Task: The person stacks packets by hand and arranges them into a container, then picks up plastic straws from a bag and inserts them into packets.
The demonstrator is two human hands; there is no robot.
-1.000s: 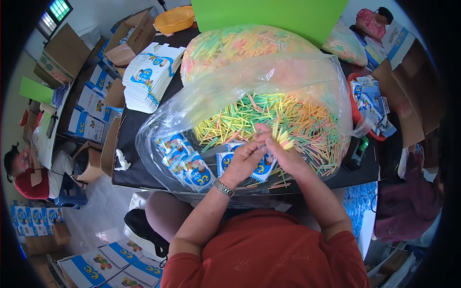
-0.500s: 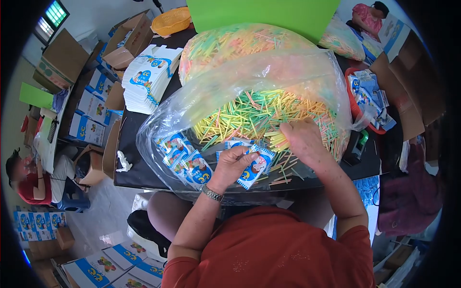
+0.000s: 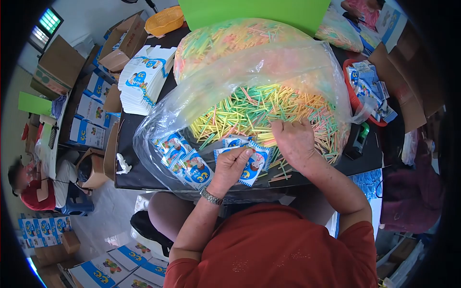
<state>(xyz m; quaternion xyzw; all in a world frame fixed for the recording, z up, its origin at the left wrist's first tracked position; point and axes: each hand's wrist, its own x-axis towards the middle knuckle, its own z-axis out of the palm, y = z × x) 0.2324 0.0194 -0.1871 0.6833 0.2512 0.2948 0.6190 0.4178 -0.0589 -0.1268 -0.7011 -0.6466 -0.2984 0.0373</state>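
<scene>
My left hand (image 3: 231, 167) pinches the edge of a blue-and-white printed packet (image 3: 254, 166) between thumb and fingers, above the table's front edge. My right hand (image 3: 295, 144) is curled at the near side of a heap of thin coloured candy sticks (image 3: 249, 108). Yellow stick ends show at its left side, and its fingers close over them; how many it holds is hidden. The sticks spill from a large clear plastic bag (image 3: 206, 81). Left of my left hand, several filled packets (image 3: 185, 161) lie overlapping on the plastic.
A stack of flat white printed cartons (image 3: 144, 79) stands at the left, near a yellow basket (image 3: 164, 21). A red basket of packets (image 3: 353, 91) and a tape dispenser (image 3: 357, 141) are at the right. Another person (image 3: 36, 185) sits at the far left; one more is at top right.
My right hand has moved slightly left, and its knuckles now cover most of the yellow bunch. The packet in my left hand has turned and shifted a little. The camera view has shifted slightly.
</scene>
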